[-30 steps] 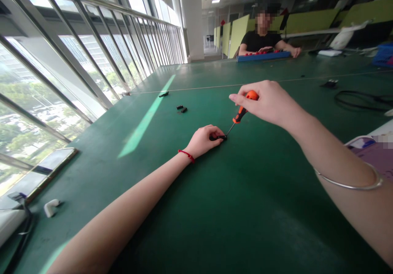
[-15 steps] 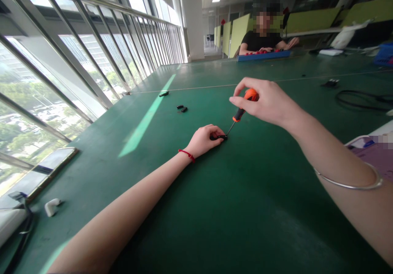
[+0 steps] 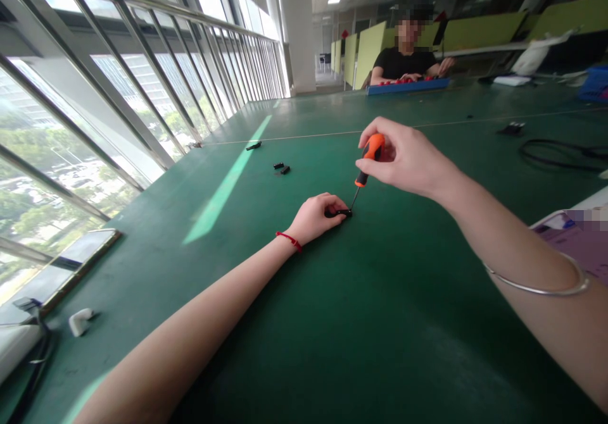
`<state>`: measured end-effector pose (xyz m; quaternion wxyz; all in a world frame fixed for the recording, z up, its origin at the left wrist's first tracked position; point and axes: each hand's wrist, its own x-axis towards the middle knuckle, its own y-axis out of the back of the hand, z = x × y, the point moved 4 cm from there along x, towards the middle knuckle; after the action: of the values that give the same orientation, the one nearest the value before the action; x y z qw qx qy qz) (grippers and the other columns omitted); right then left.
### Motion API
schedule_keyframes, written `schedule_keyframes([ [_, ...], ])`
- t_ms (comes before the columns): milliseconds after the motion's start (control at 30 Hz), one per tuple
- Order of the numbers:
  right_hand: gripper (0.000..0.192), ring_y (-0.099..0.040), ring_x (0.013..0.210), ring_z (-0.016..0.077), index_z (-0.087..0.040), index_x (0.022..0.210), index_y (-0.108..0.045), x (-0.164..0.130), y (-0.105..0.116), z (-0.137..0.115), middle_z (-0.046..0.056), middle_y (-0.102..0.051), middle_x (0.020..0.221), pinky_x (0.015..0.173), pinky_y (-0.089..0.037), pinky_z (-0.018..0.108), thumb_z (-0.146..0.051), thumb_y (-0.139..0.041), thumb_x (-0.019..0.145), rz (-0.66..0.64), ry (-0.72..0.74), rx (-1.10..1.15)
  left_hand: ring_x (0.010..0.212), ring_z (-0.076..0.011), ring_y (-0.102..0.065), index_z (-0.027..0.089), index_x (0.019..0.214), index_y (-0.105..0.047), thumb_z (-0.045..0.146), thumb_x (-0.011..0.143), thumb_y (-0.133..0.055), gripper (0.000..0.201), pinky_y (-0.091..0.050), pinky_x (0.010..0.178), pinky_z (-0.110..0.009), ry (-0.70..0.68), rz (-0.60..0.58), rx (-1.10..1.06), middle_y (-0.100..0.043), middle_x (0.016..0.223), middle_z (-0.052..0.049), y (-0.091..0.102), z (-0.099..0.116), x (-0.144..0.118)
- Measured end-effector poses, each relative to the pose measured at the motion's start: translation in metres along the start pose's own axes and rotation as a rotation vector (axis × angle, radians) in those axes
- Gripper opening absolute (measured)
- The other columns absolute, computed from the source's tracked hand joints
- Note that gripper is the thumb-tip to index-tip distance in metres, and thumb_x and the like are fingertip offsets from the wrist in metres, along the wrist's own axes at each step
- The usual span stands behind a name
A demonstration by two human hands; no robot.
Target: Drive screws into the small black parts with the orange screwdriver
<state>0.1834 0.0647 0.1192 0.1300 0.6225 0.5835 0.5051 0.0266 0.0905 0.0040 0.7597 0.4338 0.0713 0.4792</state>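
Green table [image 3: 361,323]: we work on its bare middle, well clear of the clutter at the edges, so the small part has a flat, firm bed to be pressed against.

Window wall [image 3: 95,95]: it runs along our left, and a strip of daylight falls across the tabletop beside our work.

Co-worker [image 3: 403,60]: a person in a black shirt sits at the far end behind a blue tray [image 3: 407,86]; those hands rest there and are not ours.

Black cable [image 3: 560,155]: it lies looped well off to the right, out of reach of the tool.

Right hand [image 3: 408,158]: we close thumb and fingertips round the top of the handle, a light pinch suited to twirling rather than pushing hard.

Left hand [image 3: 314,216]: we lay it flat-wristed on the table, fingers curled and pinching the part so it cannot spin or slide under the tip.

Screwdriver [image 3: 367,161]: orange and black handle, thin shaft; we hold it tilted, the handle leaning right, with the tip down at the part.

Earbud case [image 3: 80,321]: white, set aside near the left edge.

Small black part [image 3: 341,212]: it lies on the table at our left fingertips, touching the screwdriver tip; too small for us to tell what it is.

Spare black pieces [image 3: 282,168]: a few lie apart, farther up the table.
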Motion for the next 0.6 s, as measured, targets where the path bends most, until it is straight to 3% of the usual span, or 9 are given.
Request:
schedule_keyframes([
  [133, 0.02, -0.046, 0.055, 0.0137, -0.02, 0.07, -0.057, -0.001, 0.001, -0.003, 0.001, -0.053, 0.062, 0.053, -0.034, 0.028, -0.039, -0.055, 0.077, 0.069, 0.007, 0.02, 0.074, -0.0124, -0.058, 0.017, 0.086, -0.068, 0.02, 0.075, -0.062, 0.013, -0.048, 0.069, -0.023, 0.009, 0.001, -0.004, -0.063, 0.083, -0.002, 0.0, 0.0, 0.0],
  [600, 0.016, -0.044, 0.053, 0.0107, -0.018, 0.067, -0.059, -0.003, -0.012, -0.005, 0.0, -0.053, 0.06, 0.051, -0.031, 0.025, -0.032, -0.059, 0.075, 0.136, 0.089, 0.14, 0.07, -0.0111, -0.055, 0.016, 0.085, -0.069, 0.019, 0.075, -0.062, 0.013, -0.045, 0.065, -0.022, -0.011, 0.012, -0.006, -0.059, 0.079, -0.001, 0.0, 0.0, 0.0],
])
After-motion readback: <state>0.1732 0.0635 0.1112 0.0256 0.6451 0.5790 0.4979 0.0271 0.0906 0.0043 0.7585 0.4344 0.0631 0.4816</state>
